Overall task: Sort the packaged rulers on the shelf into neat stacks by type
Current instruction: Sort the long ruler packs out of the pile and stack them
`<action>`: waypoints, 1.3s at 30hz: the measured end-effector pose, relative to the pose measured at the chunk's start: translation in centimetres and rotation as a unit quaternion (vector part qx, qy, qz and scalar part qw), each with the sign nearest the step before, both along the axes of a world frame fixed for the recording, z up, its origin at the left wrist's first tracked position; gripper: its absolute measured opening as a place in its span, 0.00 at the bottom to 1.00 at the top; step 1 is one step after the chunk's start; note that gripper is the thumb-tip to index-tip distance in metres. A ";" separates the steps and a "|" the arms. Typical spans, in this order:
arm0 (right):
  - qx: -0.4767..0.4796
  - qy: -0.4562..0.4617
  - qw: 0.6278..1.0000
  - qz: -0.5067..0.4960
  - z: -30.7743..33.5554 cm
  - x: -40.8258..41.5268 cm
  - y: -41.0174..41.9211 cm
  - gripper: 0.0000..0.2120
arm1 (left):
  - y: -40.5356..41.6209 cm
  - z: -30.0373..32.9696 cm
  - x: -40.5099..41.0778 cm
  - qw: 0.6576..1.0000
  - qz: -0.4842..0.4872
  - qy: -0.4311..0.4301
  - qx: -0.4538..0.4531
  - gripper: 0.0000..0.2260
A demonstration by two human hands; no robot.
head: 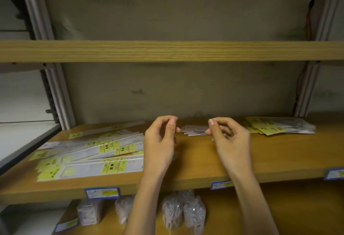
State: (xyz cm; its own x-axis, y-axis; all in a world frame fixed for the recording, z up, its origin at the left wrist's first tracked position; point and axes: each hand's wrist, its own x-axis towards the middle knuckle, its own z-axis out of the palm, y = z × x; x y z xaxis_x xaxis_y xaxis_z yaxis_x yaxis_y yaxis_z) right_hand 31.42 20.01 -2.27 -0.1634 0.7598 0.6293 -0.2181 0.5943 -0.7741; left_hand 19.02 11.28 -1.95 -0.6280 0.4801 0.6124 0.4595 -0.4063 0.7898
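Three groups of packaged rulers lie on the wooden shelf (186,162): a sprawling left heap (96,153) of long packs with yellow labels fanned at differing angles, a small middle stack (193,130) of white-ended packs at the back, and a right pile (275,127) with yellow cards splayed loosely. Both hands hover over the bare middle of the shelf, just in front of the middle stack. The left hand (160,140) has its fingers loosely curled with fingertips drawn toward the thumb, and it holds nothing that I can see. The right hand (229,138) is curled the same way, its fingertips close to or touching the end of the middle stack; whether it actually pinches a pack I cannot tell. Sorting looks far from finished, since the left heap is untidy. The main risk, as I judge it, is the left heap's front packs lying close to the shelf edge: a sweep of the forearm could drag them off onto the lower shelf (279,216) among the bagged items (182,210). Slick plastic sleeves may also slide apart when squared up, and similar yellow labels invite mixing types.
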 end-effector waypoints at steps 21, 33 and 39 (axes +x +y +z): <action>0.007 -0.044 0.998 0.045 0.5 -5.4 -3.1 0.06 | -8.1 -1.6 -8.4 0.991 0.127 0.012 -0.044 0.12; -0.023 -0.060 0.997 0.036 0.3 -11.3 -6.3 0.04 | -12.7 -1.9 -16.4 0.969 0.181 0.058 -0.158 0.16; -0.027 -0.069 0.997 0.015 0.4 -12.8 -6.6 0.03 | -13.0 -2.3 -18.8 0.947 0.115 0.070 -0.293 0.19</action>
